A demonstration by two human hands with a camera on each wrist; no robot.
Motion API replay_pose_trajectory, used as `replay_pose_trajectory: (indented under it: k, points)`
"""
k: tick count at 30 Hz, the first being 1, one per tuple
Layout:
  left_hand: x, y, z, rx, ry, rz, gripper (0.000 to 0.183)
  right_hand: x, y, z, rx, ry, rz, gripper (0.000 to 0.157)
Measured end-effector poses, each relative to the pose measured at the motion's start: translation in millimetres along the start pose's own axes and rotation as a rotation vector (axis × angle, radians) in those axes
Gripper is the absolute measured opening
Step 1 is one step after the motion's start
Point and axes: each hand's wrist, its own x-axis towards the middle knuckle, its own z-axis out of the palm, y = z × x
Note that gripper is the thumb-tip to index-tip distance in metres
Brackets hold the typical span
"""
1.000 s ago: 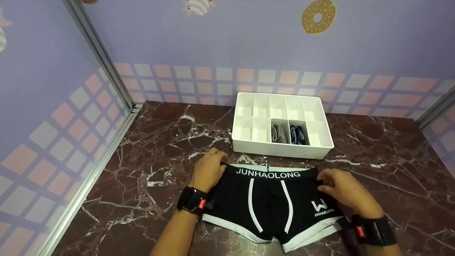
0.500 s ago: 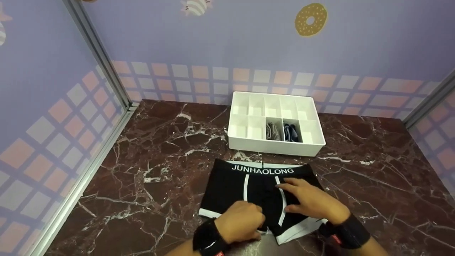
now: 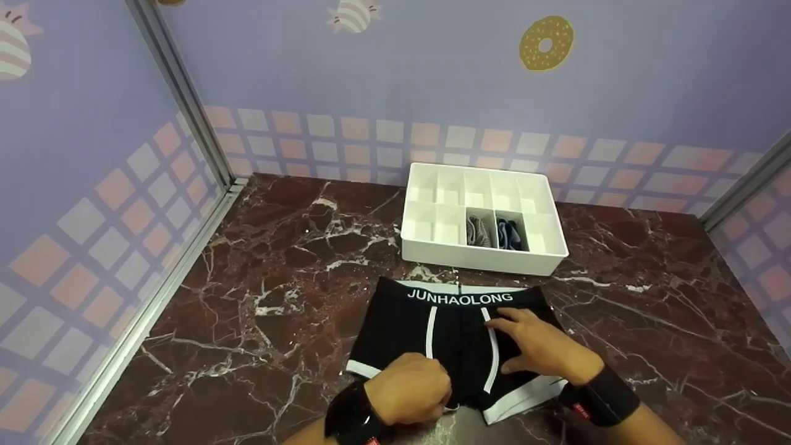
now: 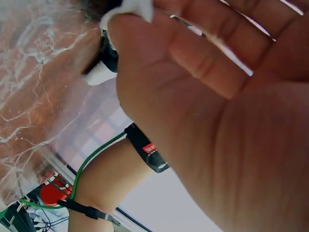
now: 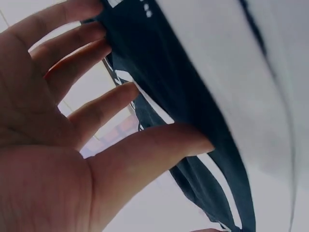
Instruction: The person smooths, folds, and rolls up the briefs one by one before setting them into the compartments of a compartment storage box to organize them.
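Observation:
Black boxer briefs (image 3: 392,327) with white trim and a lettered waistband lie spread on the marble-patterned table, waistband away from me. My left hand (image 3: 411,388) is at the bottom of the near leg openings. In the left wrist view its thumb and fingers pinch the white hem (image 4: 133,8). Over the right half of the briefs rests my right hand (image 3: 544,347), fingers spread and nearly straight. The right wrist view shows its thumb (image 5: 159,145) and fingertips against the black cloth (image 5: 159,63).
Just beyond the waistband stands a white divided box (image 3: 482,258). Two front compartments hold folded cloth, one grey (image 3: 477,232) and one dark blue (image 3: 508,235). Purple patterned walls (image 3: 383,80) border the table (image 3: 278,247) at the back and sides.
Both hands have left the waistband's ends. The left moved down to the near hem and pinches it; the right moved inward onto the briefs. In the last half second they barely moved.

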Motion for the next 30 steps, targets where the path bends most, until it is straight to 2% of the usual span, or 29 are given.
replay_pose_trajectory:
  k: [5,10,15,19,24,30]
  points:
    - [-6.0,-0.7,4.0,0.041,0.028,0.007,0.020,10,-10,-4.1,-0.094,-0.025,0.006,0.066]
    - [-9.4,-0.7,4.4,0.067,0.024,-0.014,0.012,32,-21,-3.3,-0.157,0.079,-0.059,0.047]
    - [-9.6,3.3,6.6,0.118,0.047,-0.042,0.008,69,-25,-1.4,-0.148,0.173,-0.117,0.037]
    - [-8.0,7.1,8.3,0.134,0.041,-0.064,0.009,93,-18,4.2,-0.132,0.160,-0.094,0.038]
    - [-5.7,10.4,6.1,0.120,0.010,-0.057,0.010,102,-7,7.4,-0.094,0.126,-0.047,0.034]
    - [-5.6,6.8,-2.1,0.122,-0.024,-0.071,0.011,107,-5,-0.4,-0.060,0.170,-0.090,0.023]
